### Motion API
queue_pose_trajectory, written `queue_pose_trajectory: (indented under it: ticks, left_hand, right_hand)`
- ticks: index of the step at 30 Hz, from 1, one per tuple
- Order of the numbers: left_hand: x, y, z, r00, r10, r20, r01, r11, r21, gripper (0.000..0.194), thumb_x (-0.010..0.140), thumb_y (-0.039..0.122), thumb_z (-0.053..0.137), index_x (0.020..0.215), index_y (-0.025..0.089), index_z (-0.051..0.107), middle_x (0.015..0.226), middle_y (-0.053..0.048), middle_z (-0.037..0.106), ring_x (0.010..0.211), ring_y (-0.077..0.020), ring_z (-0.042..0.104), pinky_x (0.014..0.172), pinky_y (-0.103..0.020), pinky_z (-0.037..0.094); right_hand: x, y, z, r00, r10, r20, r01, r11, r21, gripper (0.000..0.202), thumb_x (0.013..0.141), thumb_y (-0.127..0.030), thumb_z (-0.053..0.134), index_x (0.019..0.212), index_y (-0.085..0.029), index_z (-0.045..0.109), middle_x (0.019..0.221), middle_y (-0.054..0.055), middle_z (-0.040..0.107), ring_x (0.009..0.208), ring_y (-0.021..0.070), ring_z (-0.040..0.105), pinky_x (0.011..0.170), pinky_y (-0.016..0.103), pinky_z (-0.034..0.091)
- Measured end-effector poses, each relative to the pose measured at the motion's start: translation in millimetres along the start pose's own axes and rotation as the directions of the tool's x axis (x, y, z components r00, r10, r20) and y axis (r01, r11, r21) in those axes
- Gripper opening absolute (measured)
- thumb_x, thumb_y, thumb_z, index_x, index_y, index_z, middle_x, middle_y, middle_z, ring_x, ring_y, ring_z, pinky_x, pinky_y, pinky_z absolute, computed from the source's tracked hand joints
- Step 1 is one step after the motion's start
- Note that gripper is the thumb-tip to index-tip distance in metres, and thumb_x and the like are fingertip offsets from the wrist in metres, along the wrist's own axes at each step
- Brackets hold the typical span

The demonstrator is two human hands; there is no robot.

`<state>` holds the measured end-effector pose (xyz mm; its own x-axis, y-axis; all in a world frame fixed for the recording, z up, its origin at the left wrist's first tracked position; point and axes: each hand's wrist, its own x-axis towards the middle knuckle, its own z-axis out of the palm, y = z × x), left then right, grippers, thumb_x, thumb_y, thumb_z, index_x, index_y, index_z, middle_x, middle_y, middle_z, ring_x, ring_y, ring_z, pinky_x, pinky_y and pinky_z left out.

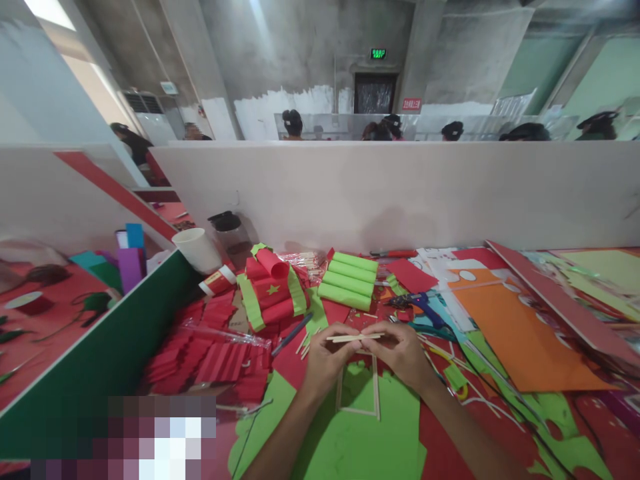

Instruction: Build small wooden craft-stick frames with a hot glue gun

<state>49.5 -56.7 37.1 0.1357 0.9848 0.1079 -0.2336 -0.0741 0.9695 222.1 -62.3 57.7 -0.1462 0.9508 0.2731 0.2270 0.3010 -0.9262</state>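
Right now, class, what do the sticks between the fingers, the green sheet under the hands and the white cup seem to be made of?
Sticks: probably bare wood, from their pale straw colour.
Green sheet: matt paper or thin card, by its flat look and cut edges.
White cup: paper or plastic, smooth; its plain wall leaves that open.

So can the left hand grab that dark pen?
Probably yes. The dark pen lies close beside the left hand, with just loose sticks and flat paper between. But that hand is pinching pale sticks, so it may need to let go first.
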Motion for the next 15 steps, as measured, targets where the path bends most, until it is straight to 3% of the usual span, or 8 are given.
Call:
queue_pose_trajectory:
  ticks: [15]
  left_hand:
    - [0.4,0.1,-1.1,1.000,-0.003,0.016,0.003,1.000,0.016,0.021,0.070,0.029,0.081,0.084,0.016,0.074,0.081,-0.007,0.073,0.079,-0.0221,0.070,0.073,-0.034,0.058]
  right_hand:
    - [0.1,1.0,-0.2,1.000,0.007,-0.004,-0.007,1.000,-0.005,0.013,0.078,-0.033,0.075,0.085,-0.022,0.078,0.082,0.003,0.078,0.074,0.0185,0.072,0.068,0.025,0.057]
